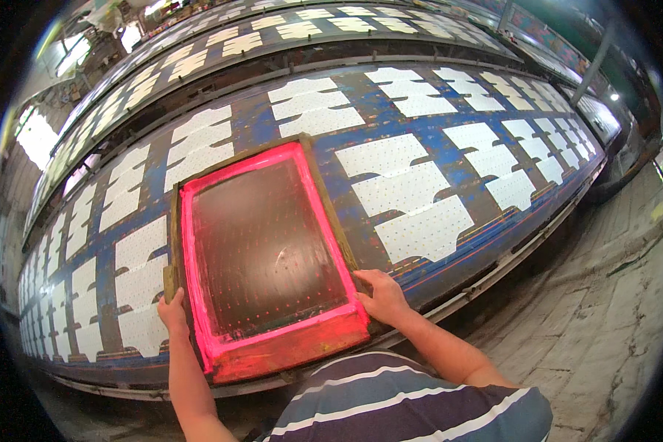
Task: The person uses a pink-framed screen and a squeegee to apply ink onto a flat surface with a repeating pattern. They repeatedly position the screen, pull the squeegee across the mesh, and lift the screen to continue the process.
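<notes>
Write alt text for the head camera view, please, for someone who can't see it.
A person's left hand and right hand hold opposite sides of a rectangular frame with a bright pink border and dark panel over a long blue-stained table. Rows of white dotted pieces lie on the table to both sides of the frame.

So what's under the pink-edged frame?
The long table runs beneath the pink-edged frame, with white pieces visible to both sides. Whatever the frame directly covers cannot be seen.
</notes>
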Motion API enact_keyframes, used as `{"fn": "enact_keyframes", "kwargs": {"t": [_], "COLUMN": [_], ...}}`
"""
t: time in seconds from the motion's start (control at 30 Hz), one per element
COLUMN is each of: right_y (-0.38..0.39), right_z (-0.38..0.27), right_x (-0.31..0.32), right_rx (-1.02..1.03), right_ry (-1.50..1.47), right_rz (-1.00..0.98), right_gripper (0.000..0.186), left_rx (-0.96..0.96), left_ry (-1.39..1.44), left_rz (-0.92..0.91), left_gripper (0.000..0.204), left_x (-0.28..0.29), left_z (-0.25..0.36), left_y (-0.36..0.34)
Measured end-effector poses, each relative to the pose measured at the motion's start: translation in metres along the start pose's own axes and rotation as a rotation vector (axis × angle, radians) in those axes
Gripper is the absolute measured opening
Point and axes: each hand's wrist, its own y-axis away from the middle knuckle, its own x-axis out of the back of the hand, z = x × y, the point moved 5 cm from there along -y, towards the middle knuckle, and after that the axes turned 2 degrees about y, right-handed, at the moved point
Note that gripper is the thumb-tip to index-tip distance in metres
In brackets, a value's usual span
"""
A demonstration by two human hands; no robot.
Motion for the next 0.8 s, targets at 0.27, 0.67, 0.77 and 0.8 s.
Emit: {"fn": "enact_keyframes", "kwargs": {"t": [0.27,0.67,0.77,0.8], "right_y": [-0.022,-0.031,-0.035,-0.036], "right_z": [-0.008,-0.040,-0.042,-0.039], "right_x": [-0.019,0.003,0.020,0.026], "right_rx": [-0.088,0.001,0.057,0.062], "right_ry": [0.119,0.093,0.081,0.069], "right_rz": [0.001,0.178,0.230,0.235], "right_gripper": [0.052,0.037,0.034,0.033], "left_rx": [0.018,0.145,0.146,0.153], "left_ry": [0.132,0.212,0.271,0.262], "left_rz": [-0.078,-0.100,-0.172,-0.187], "left_gripper": [0.019,0.026,0.030,0.030], "left_x": [-0.001,0.002,0.000,-0.002], "left_z": [-0.015,0.003,0.016,0.020], "left_y": [-0.005,0.001,-0.003,-0.003]}}
